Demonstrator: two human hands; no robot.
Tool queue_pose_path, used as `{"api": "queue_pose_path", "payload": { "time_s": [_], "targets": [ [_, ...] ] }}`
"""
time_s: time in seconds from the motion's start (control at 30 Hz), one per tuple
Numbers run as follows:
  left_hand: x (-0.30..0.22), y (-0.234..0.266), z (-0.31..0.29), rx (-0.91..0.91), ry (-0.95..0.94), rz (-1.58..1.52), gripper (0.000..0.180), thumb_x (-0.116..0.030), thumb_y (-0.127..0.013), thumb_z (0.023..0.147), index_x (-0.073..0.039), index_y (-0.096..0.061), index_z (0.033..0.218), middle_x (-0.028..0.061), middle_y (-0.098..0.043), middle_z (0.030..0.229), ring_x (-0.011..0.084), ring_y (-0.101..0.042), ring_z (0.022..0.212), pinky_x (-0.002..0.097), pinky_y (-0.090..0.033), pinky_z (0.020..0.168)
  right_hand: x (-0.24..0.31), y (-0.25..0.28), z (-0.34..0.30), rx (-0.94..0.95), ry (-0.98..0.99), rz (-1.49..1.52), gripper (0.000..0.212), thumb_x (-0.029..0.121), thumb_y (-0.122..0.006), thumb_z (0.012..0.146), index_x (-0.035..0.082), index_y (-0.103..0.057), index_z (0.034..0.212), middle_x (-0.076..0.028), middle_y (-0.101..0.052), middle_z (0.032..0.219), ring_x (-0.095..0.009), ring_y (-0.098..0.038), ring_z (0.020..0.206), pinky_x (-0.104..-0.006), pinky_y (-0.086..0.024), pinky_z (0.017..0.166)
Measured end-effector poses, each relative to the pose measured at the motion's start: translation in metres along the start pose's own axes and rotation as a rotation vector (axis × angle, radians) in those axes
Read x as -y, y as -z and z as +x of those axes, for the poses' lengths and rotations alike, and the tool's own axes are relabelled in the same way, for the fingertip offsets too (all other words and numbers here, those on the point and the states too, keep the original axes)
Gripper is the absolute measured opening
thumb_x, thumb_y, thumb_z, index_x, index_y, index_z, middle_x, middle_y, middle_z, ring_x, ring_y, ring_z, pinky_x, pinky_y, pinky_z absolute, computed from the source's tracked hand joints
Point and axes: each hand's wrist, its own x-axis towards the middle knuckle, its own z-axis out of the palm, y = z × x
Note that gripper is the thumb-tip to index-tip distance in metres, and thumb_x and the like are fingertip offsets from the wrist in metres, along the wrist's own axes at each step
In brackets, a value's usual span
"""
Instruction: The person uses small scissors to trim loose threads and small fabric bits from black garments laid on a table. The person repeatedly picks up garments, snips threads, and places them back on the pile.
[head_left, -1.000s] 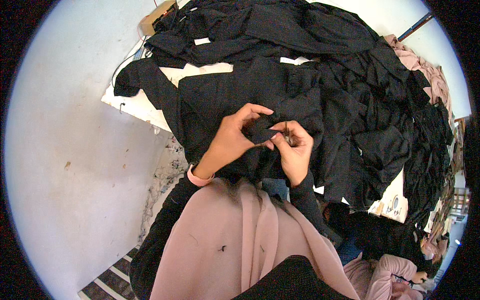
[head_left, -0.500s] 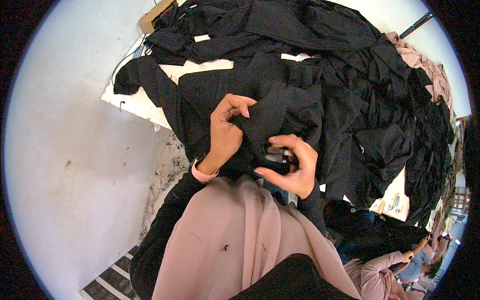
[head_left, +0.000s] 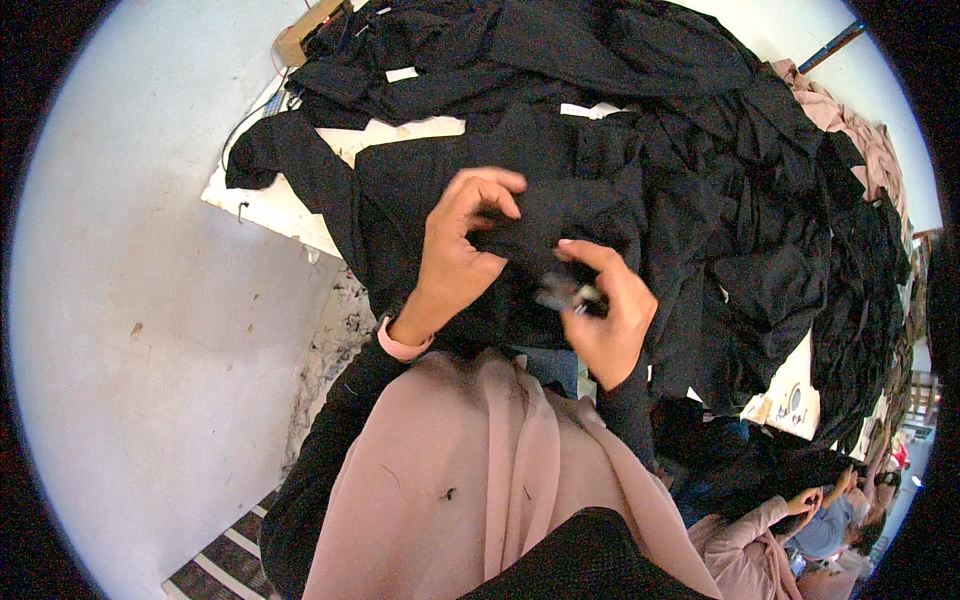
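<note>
A black garment [head_left: 410, 195] lies spread on the table in front of me, under both hands. My left hand [head_left: 465, 235], with a pink band at the wrist, is over its middle. The fingers are curled, with a gap between them and the thumb, and nothing shows between them. Close by on the right, my right hand [head_left: 612, 315] has its index finger raised. Against its palm sits a small dark-and-silver tool [head_left: 565, 293], too blurred to name for certain. Part of this tool is hidden by the fingers and thumb.
More black garments [head_left: 740, 220] are heaped at the back and right, with pink cloth [head_left: 850, 125] beyond. The pale table edge [head_left: 285, 218] shows at left, beside a white wall [head_left: 150, 250]. Other people's hands [head_left: 805, 503] are at lower right.
My left hand has risen slightly and its thumb and fingers have parted. My right hand has moved a little up and right, with the small tool still in it.
</note>
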Motion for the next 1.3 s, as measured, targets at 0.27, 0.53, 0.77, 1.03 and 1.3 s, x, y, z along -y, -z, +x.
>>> {"api": "queue_pose_path", "payload": {
  "time_s": [0.27,0.53,0.77,1.03,1.3],
  "targets": [
    [-0.016,0.007,0.010,0.318,-0.179,0.199,0.032,-0.004,-0.079,0.067,-0.008,-0.074,0.098,0.0088,-0.073,0.100,0.0242,-0.070,0.094,0.0329,-0.054,0.083,-0.027,0.003,-0.003,-0.069,-0.470,0.546,0.021,-0.002,-0.073,0.080,0.002,-0.066,0.099,-0.005,-0.071,0.094,-0.008,-0.063,0.086,-0.0226,-0.049,0.076],
    [-0.012,-0.003,0.006,0.137,-0.215,0.290,0.029,-0.004,-0.081,0.065,-0.012,-0.075,0.093,0.0029,-0.069,0.087,0.0201,-0.068,0.080,0.0317,-0.052,0.073,-0.008,0.002,0.001,-0.271,-0.309,0.290,0.032,0.007,-0.081,0.075,0.004,-0.068,0.104,-0.003,-0.068,0.091,-0.010,-0.061,0.078,-0.0245,-0.048,0.073],
    [-0.008,-0.007,0.005,0.135,-0.444,0.491,0.033,-0.011,-0.083,0.060,-0.021,-0.075,0.090,-0.0074,-0.069,0.085,0.0120,-0.064,0.075,0.0290,-0.040,0.062,-0.004,0.009,0.004,-0.229,-0.133,0.127,0.016,-0.003,-0.076,0.073,0.004,-0.073,0.087,-0.006,-0.068,0.076,-0.017,-0.062,0.067,-0.0269,-0.047,0.063],
    [-0.011,-0.007,0.004,0.031,-0.481,0.626,0.035,-0.011,-0.084,0.059,-0.019,-0.075,0.092,-0.0045,-0.070,0.083,0.0143,-0.064,0.074,0.0308,-0.040,0.063,0.005,0.019,-0.013,-0.197,-0.376,0.497,0.027,0.001,-0.073,0.085,0.000,-0.058,0.108,-0.004,-0.066,0.094,-0.009,-0.060,0.083,-0.0235,-0.048,0.079],
    [-0.018,-0.014,0.000,-0.066,-0.423,0.607,0.031,-0.013,-0.087,0.058,-0.017,-0.074,0.086,-0.0012,-0.062,0.074,0.0165,-0.057,0.064,0.0317,-0.037,0.058,-0.003,0.013,-0.012,-0.150,-0.516,0.473,0.018,0.007,-0.074,0.087,0.002,-0.062,0.100,0.000,-0.063,0.085,-0.004,-0.055,0.077,-0.0201,-0.043,0.070]
  ]
}}
